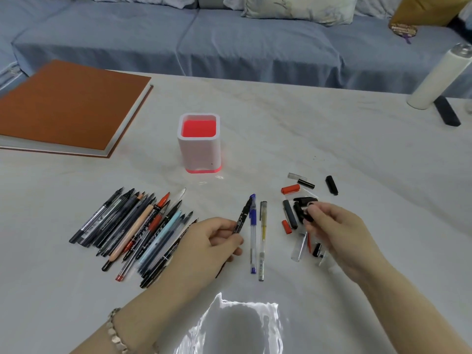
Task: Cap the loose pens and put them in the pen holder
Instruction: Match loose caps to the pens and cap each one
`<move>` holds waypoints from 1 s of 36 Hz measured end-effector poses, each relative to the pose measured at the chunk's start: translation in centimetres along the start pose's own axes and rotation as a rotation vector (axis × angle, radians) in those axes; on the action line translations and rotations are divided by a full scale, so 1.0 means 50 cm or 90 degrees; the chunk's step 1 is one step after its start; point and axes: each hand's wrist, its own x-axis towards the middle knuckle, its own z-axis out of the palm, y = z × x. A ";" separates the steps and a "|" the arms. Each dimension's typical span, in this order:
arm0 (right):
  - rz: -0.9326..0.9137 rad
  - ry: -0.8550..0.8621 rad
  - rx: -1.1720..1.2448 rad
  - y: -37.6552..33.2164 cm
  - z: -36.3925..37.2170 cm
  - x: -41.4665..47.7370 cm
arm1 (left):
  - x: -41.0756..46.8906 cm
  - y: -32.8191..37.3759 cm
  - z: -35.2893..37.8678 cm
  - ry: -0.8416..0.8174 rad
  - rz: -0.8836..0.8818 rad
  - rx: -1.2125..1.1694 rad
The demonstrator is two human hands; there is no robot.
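A white pen holder [200,152] with a red inside stands at the table's middle, with no pen showing in it. My left hand [212,244] grips a black uncapped marker [242,217], tip pointing up and away. My right hand [329,223] pinches a black cap [305,213] over a scatter of loose caps [291,200], black, red and clear. A capped blue pen [252,233] and a capped yellow pen [262,238] lie side by side between my hands. Several uncapped pens [135,231] lie in a pile at the left.
A brown-covered book [69,106] lies at the back left. A white bottle [439,77] and a black flat object [447,113] stand at the far right edge. A blue sofa [229,39] runs behind the table.
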 end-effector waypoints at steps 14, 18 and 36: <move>0.214 -0.124 0.399 -0.011 0.050 -0.035 | -0.023 0.024 0.003 -0.015 -0.020 -0.055; 0.115 -0.137 0.271 -0.007 0.057 -0.044 | -0.028 0.027 0.001 -0.012 -0.023 -0.067; -0.167 -0.009 0.031 -0.015 0.079 -0.081 | -0.045 0.041 -0.003 -0.083 0.037 0.005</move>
